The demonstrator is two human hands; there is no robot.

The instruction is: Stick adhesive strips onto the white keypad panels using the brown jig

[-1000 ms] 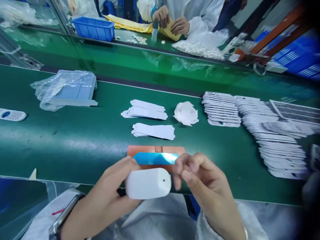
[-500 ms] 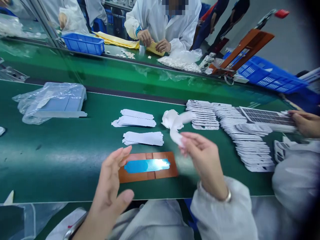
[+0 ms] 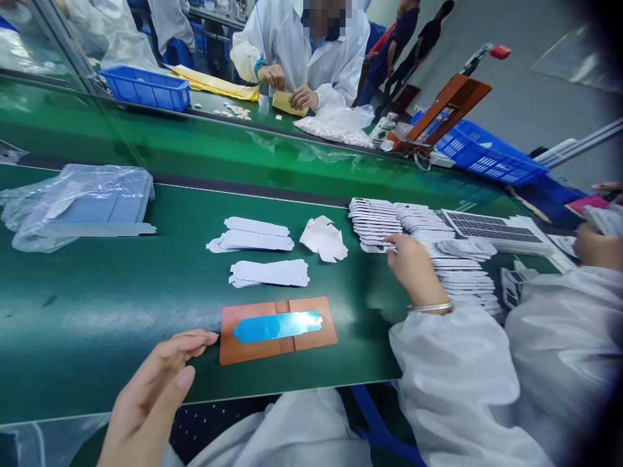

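Note:
My right hand (image 3: 413, 267) reaches to the near end of a row of overlapping white plates with dark cut-outs (image 3: 374, 219). Its thumb and fingertips are closed on the right end of the nearest plate. My left hand (image 3: 163, 379) is open and holds nothing, its fingertips by the left edge of a copper-brown fixture block (image 3: 228, 334). On that block lies a shiny blue film-covered strip (image 3: 277, 327). Behind it are two small piles of white strips, a nearer pile (image 3: 270, 272) and a farther pile (image 3: 257, 240). Crumpled white backing paper (image 3: 324, 240) rests beside them.
A bag-wrapped pale blue stack (image 3: 107, 201) lies at left on the green table. More white plates (image 3: 462, 279) and a dark-celled panel (image 3: 496, 230) are at right, near a co-worker's hand (image 3: 598, 246). Across the green divider (image 3: 204, 152), another person handles a yellow piece.
My right hand has let go of the peeled white paper and moved right to the row of plates. My left hand has drawn back left from the block. The view has shifted slightly.

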